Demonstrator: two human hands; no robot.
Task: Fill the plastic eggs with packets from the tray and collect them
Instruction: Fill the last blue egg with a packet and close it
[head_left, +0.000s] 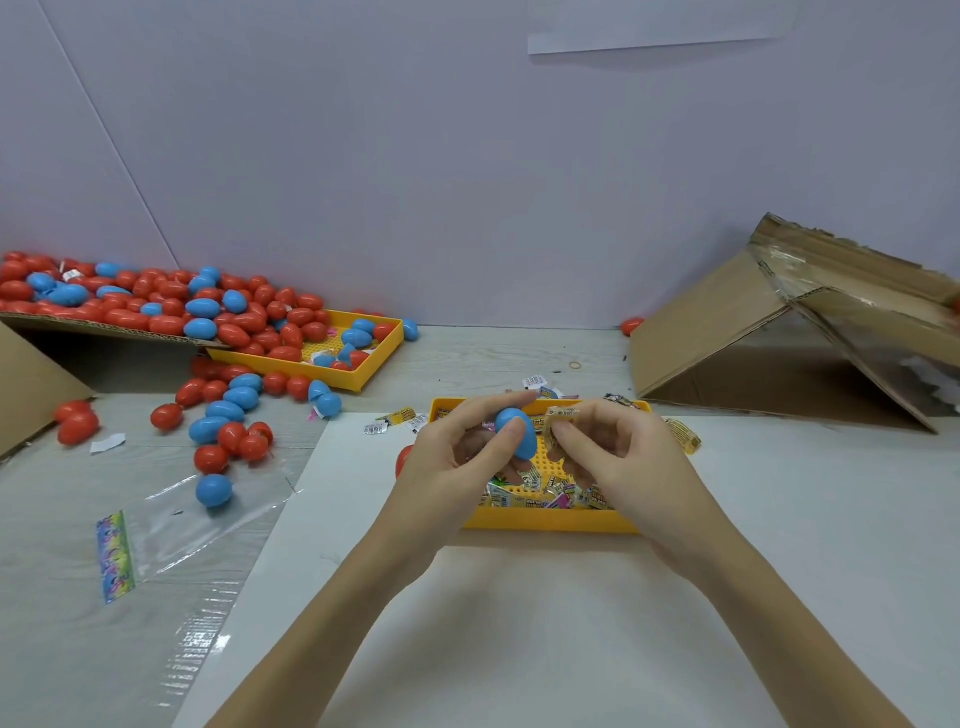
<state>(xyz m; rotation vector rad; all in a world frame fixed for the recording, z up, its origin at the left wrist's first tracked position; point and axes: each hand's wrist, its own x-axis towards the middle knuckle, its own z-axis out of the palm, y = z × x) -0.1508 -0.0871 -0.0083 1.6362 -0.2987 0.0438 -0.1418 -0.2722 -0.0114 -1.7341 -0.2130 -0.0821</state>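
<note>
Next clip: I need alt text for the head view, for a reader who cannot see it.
Over a yellow tray of packets, the left hand holds a blue plastic egg while the right hand pinches a yellow packet beside it. Red and blue eggs spill from a cardboard flap at far left.

A clear plastic bag (171, 525) lies left; a tipped cardboard box (769, 332) sits right.
</note>
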